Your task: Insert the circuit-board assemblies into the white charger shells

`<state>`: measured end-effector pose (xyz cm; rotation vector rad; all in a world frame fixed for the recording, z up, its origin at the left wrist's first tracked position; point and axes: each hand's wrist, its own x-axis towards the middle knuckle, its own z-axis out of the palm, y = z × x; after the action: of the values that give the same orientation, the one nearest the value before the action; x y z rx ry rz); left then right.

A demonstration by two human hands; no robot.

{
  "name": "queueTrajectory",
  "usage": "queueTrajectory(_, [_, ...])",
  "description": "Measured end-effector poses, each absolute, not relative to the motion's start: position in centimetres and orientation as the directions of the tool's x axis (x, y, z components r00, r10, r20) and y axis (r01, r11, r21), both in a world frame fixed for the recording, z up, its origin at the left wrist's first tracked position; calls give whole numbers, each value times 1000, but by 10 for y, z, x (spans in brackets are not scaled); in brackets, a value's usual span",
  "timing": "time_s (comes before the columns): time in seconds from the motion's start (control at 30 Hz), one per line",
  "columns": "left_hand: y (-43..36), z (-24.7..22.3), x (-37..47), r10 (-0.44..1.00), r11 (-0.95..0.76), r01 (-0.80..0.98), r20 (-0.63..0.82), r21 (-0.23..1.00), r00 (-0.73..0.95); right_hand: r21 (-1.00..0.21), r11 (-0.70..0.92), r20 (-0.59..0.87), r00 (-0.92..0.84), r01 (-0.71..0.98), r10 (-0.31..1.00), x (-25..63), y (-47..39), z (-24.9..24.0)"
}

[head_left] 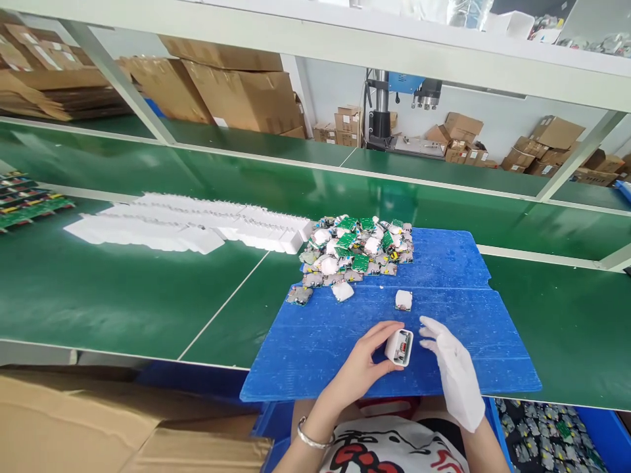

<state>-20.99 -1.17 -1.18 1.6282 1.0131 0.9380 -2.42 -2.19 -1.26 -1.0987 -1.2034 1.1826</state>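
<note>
My bare left hand (367, 358) grips a white plastic housing (393, 348) between thumb and fingers, its open end facing up toward me. Inside the housing shows a circuit board (403, 345) with a small red part. Just to the right, my white-gloved right hand (451, 368) is apart from the housing, fingers spread and holding nothing. Beyond the hands a single circuit board with a white pad (403, 300) lies on the blue plastic sheet (458, 309). Another padded board (342, 291) and a grey-coated board (299, 295) lie farther left.
A heap of circuit boards (362, 253) sits at the sheet's back. Rows of white housings (197, 223) stand left on the green bench (123, 289). Below right is a blue bin (604, 433) of boards; a cardboard box (98, 420) is below left. A shelf beam (315, 49) crosses overhead.
</note>
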Motion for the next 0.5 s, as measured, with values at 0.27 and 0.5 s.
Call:
queueTrajectory(0.27, [-11,-19,-212,925,-189,92,146,978,352,-927,-184,-183,-35,-327,982,-69,-19,-27])
queueTrajectory(0.5, [-13,-19,-208,932,-241,218,163,946,325,-958,-153,-110,-185,-241,977,-56,-20,-29])
